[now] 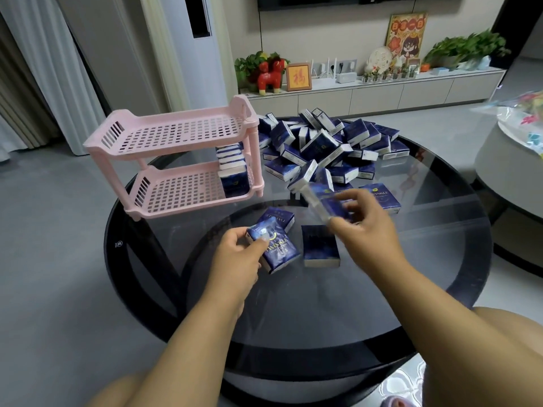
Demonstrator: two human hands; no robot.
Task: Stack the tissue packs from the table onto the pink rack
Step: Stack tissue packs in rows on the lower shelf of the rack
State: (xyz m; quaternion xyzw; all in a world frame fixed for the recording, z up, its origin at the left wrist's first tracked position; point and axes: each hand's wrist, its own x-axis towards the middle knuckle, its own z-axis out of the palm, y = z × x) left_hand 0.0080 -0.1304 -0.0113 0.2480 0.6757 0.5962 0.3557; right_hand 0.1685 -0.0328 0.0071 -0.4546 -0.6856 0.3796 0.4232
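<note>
The pink rack point(176, 154) stands at the left of the round glass table point(293, 304), 2 tiers, its long axis running left to right; a short stack of packs point(232, 168) fills the right end of its lower tier. The left hand point(235, 257) pinches a navy "TWINKLE" pack point(274, 248), thumb on its printed face, long axis tilted toward the far left. Another pack point(320, 245) lies flat between the hands. The right hand point(364, 227) grips a blurred pack point(326, 201), raised and slanted. Behind, the heap of packs point(329, 145) sprawls every way.
</note>
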